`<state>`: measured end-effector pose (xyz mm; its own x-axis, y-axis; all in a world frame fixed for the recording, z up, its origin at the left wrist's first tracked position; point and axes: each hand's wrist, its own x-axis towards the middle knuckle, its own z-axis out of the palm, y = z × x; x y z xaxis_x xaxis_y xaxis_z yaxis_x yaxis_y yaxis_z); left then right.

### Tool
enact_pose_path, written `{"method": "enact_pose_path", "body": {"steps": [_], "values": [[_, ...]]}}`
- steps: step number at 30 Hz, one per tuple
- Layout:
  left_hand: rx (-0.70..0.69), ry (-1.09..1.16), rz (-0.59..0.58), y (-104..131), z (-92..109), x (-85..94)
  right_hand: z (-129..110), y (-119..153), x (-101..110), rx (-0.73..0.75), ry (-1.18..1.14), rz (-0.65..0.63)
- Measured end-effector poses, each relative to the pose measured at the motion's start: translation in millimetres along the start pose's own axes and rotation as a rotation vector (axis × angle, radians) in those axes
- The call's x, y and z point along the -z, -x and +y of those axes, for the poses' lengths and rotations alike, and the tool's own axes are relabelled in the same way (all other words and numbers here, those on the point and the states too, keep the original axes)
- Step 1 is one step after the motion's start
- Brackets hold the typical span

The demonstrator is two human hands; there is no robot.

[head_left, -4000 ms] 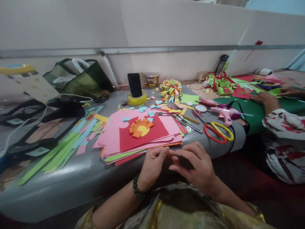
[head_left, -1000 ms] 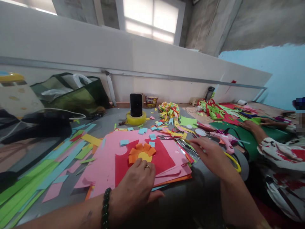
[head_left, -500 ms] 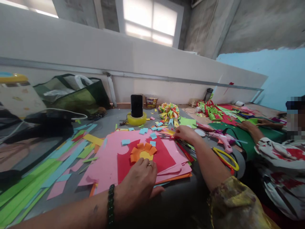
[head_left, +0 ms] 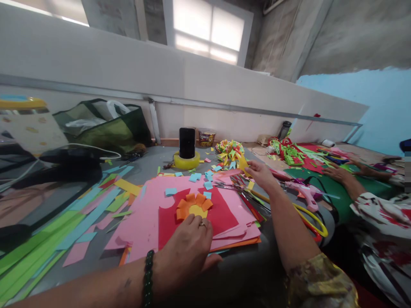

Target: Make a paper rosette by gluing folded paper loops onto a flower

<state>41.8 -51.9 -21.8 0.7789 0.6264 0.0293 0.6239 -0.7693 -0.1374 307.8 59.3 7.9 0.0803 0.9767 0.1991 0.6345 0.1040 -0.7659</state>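
My left hand [head_left: 189, 244], with a ring and a green bead bracelet, rests its closed fingers on the lower edge of the orange paper flower [head_left: 186, 205] with a yellow centre. That flower lies on red paper [head_left: 221, 209] over pink sheets [head_left: 147, 218]. Farther right, my right hand [head_left: 261, 174] pinches a small yellow paper piece [head_left: 243, 163] above the table. Scissors [head_left: 229, 186] with yellow handles lie beneath my right forearm. Small blue paper pieces [head_left: 171, 192] are scattered around the flower.
Coloured strips [head_left: 48, 235] cover the left side. A phone [head_left: 187, 142] stands in a yellow tape roll [head_left: 186, 161]. On the right are a pink glue gun [head_left: 308, 194], a red-and-yellow ring-shaped handle [head_left: 313, 218] and another person's hands [head_left: 342, 175]. A green bag [head_left: 105, 128] sits back left.
My right hand has lifted off the table beside the scissors and now holds up a yellow paper piece. My left hand stays on the flower. The view has shifted slightly.
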Motion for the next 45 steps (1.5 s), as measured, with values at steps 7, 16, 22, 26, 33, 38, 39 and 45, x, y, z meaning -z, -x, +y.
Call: {"method": "enact_pose_path", "body": {"steps": [7, 16, 22, 26, 33, 38, 39, 45], "values": [[-0.038, 0.04, 0.094, 1, -4, -10.2, -13, 10, -20, 0.045, -0.183, -0.228], [0.059, 0.006, 0.087, 3, 0, -6.9, -3, 61, 15, 0.199, 0.411, 0.209], [0.068, -0.023, -0.035, 1, -3, -5.7, 24, 109, 86, -0.257, 0.771, 0.495], [0.048, -0.055, 0.009, 0, -8, -11.8, 32, 113, 108, -0.602, 0.887, 0.494], [0.072, -0.096, 0.13, 6, -5, -18.7, 64, 88, 108, -0.72, 0.701, 0.372], [0.057, -0.088, 0.178, 7, 4, -12.7, 63, 82, 112, -0.688, 0.545, 0.416], [0.055, -0.088, 0.172, 7, 4, -11.0, 59, 83, 113, -0.683, 0.525, 0.431], [0.026, -0.117, 0.116, 6, 8, -11.0, 26, 105, 108, -0.471, -0.066, 0.779]]}}
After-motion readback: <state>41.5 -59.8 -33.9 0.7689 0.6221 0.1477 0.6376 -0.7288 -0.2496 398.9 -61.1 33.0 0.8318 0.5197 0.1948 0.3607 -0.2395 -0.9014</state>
